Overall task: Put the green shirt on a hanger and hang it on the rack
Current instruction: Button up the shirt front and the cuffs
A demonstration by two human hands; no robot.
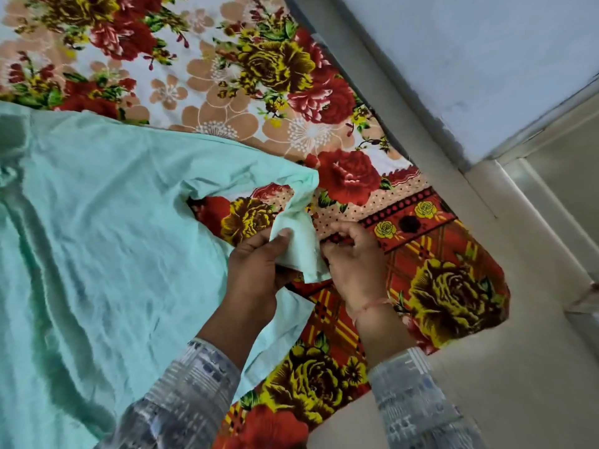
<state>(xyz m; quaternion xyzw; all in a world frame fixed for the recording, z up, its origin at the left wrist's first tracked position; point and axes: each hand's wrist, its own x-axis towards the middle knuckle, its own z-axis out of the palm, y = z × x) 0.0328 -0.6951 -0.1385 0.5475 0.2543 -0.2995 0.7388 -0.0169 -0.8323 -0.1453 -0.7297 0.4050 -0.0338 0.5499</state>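
Observation:
The pale mint-green shirt (97, 238) lies spread over the left half of the bed, wrinkled. One narrow end of it, a sleeve or corner, is bunched at centre. My left hand (259, 270) pinches that bunched end with thumb on top. My right hand (353, 264) is curled right beside it, its fingertips at the fabric's edge; whether it grips the cloth or only touches it I cannot tell. No hanger or rack is in view.
A floral bedsheet (259, 76) in red, yellow and peach covers the bed, its corner hanging at lower right. A pale wall (470, 59) runs along the bed's right side, with a light floor (486, 384) and a doorframe edge (551, 222) beyond.

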